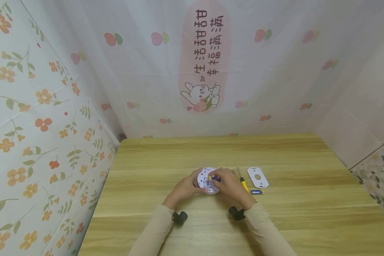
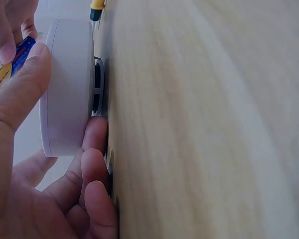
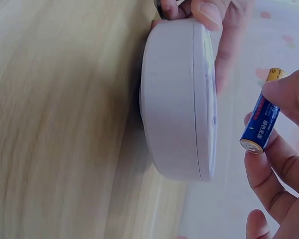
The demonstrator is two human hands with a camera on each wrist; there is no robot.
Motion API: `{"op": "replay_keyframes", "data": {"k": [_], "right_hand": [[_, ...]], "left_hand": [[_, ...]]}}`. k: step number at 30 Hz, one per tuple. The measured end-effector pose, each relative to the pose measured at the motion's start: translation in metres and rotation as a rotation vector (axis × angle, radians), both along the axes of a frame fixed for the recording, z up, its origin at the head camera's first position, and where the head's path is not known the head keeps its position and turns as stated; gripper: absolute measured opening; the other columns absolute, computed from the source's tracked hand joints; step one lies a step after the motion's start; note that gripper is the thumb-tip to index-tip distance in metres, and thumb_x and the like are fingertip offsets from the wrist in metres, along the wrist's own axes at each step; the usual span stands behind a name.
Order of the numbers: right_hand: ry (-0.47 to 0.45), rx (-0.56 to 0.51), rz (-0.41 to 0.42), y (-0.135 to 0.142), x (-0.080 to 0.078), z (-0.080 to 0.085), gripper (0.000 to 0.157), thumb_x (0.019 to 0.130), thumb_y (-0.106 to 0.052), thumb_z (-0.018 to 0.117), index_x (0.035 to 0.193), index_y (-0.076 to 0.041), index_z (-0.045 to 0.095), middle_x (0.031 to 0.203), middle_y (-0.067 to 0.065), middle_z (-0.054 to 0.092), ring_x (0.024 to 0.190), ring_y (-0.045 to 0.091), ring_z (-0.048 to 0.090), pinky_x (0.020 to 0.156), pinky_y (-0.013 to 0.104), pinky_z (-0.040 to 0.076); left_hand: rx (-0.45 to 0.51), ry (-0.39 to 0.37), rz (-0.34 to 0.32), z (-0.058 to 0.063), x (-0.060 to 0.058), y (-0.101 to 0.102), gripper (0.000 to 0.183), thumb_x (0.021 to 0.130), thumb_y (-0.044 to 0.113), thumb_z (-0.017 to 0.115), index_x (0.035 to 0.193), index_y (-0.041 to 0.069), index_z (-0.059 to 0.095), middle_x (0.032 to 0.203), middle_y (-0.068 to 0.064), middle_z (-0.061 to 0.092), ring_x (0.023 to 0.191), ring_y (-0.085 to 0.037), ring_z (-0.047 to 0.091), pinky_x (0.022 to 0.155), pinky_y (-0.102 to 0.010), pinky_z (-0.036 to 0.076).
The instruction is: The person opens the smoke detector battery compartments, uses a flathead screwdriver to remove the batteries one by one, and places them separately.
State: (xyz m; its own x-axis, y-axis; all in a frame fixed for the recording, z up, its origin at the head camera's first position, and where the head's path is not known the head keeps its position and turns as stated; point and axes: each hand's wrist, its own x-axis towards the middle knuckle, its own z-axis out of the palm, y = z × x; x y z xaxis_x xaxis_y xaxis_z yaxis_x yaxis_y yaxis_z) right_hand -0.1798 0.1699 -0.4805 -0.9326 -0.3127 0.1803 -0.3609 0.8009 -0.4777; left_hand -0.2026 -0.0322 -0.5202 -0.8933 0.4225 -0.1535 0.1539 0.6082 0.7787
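A round white device (image 1: pixel 202 179) that resembles a smoke detector is held by my left hand (image 1: pixel 186 186). Its face, with a battery compartment, points up. In the left wrist view, the thumb lies at the upper rim of the device (image 2: pixel 70 89), and other fingers curl beneath its lower edge. My right hand (image 1: pixel 232 183) pinches a blue and yellow battery (image 3: pixel 261 119) between thumb and fingers, over the device's face. From the right wrist view, the battery is tilted and apart from the white casing (image 3: pixel 172 99). Part of the compartment is hidden by the fingers in the head view.
Right of the hands, a screwdriver (image 1: pixel 244 185) with a yellow and black handle lies on the wooden table (image 1: pixel 147 156). Another blue battery (image 1: pixel 256 192) lies by its handle. A white mounting plate (image 1: pixel 253 173) with a central hole lies farther right. Patterned curtains (image 1: pixel 131 71) enclose the table.
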Motion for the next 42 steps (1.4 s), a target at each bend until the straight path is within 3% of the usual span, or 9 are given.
{"op": "replay_keyframes", "data": {"k": [4,7,11,14,17,22,26,32,42], "right_hand": [[0.015,-0.013,0.001,0.006,0.000,0.001,0.022,0.081,-0.011,0.072,0.102,-0.017,0.071,0.102,0.002,0.071,0.096,0.023,0.062,0.085,0.046,0.033],[0.020,-0.017,-0.004,0.012,0.001,0.001,0.021,0.081,-0.013,0.073,0.101,-0.018,0.070,0.103,0.001,0.071,0.097,0.023,0.062,0.089,0.049,0.032],[0.031,-0.009,-0.012,0.019,0.003,0.001,0.022,0.080,-0.013,0.074,0.101,-0.020,0.070,0.103,0.000,0.071,0.097,0.023,0.062,0.087,0.046,0.033],[0.036,-0.007,-0.016,0.025,0.004,0.001,0.022,0.080,-0.013,0.075,0.100,-0.020,0.071,0.103,-0.001,0.072,0.098,0.023,0.063,0.084,0.043,0.033],[0.030,-0.006,-0.022,0.032,0.006,0.001,0.022,0.080,-0.013,0.075,0.100,-0.021,0.071,0.104,-0.002,0.072,0.100,0.023,0.063,0.084,0.041,0.032],[0.010,0.025,-0.046,0.043,0.010,0.006,0.021,0.082,-0.015,0.074,0.103,-0.019,0.072,0.103,-0.001,0.070,0.099,0.024,0.061,0.080,0.040,0.030],[0.014,0.062,-0.051,0.052,0.012,0.007,0.021,0.083,-0.014,0.073,0.104,-0.016,0.071,0.102,0.000,0.068,0.100,0.026,0.061,0.080,0.042,0.030],[0.017,0.082,-0.062,0.065,0.018,0.008,0.021,0.084,-0.013,0.073,0.104,-0.016,0.071,0.104,0.002,0.067,0.107,0.030,0.061,0.082,0.045,0.030],[0.017,0.052,-0.100,0.083,0.025,0.003,0.022,0.080,-0.006,0.072,0.102,-0.013,0.070,0.099,-0.001,0.071,0.091,0.022,0.064,0.082,0.046,0.030]], "left_hand": [[0.003,0.004,0.002,0.000,0.000,0.000,0.093,0.075,0.048,0.078,0.152,0.026,0.031,0.139,-0.013,0.055,0.116,-0.027,0.057,0.099,-0.050,0.044],[0.009,0.008,-0.003,0.002,0.001,0.000,0.094,0.074,0.046,0.079,0.152,0.023,0.031,0.128,-0.012,0.062,0.106,-0.024,0.059,0.096,-0.048,0.046],[0.014,0.006,-0.006,0.003,0.001,-0.001,0.096,0.074,0.045,0.080,0.152,0.021,0.030,0.105,-0.008,0.067,0.092,-0.018,0.057,0.089,-0.044,0.047],[0.015,-0.010,-0.002,0.002,0.001,-0.001,0.095,0.074,0.046,0.079,0.152,0.024,0.030,0.098,-0.008,0.066,0.089,-0.019,0.057,0.088,-0.042,0.046],[0.025,-0.010,0.000,0.003,0.003,-0.001,0.095,0.074,0.046,0.079,0.152,0.023,0.030,0.114,-0.014,0.066,0.100,-0.026,0.061,0.093,-0.047,0.046],[0.035,-0.006,0.006,0.005,0.004,0.000,0.095,0.075,0.044,0.080,0.152,0.021,0.030,0.140,-0.017,0.053,0.122,-0.035,0.055,0.103,-0.055,0.041],[0.019,-0.004,0.010,0.005,0.003,0.001,0.095,0.075,0.045,0.079,0.152,0.021,0.030,0.136,-0.018,0.057,0.117,-0.034,0.057,0.100,-0.054,0.042],[0.000,-0.002,0.014,0.003,0.002,0.000,0.096,0.074,0.045,0.080,0.152,0.022,0.030,0.141,-0.017,0.053,0.123,-0.037,0.054,0.102,-0.056,0.041],[0.004,-0.013,0.020,0.003,0.002,0.001,0.096,0.074,0.045,0.080,0.152,0.021,0.030,0.140,-0.017,0.054,0.123,-0.035,0.054,0.103,-0.055,0.041]]}}
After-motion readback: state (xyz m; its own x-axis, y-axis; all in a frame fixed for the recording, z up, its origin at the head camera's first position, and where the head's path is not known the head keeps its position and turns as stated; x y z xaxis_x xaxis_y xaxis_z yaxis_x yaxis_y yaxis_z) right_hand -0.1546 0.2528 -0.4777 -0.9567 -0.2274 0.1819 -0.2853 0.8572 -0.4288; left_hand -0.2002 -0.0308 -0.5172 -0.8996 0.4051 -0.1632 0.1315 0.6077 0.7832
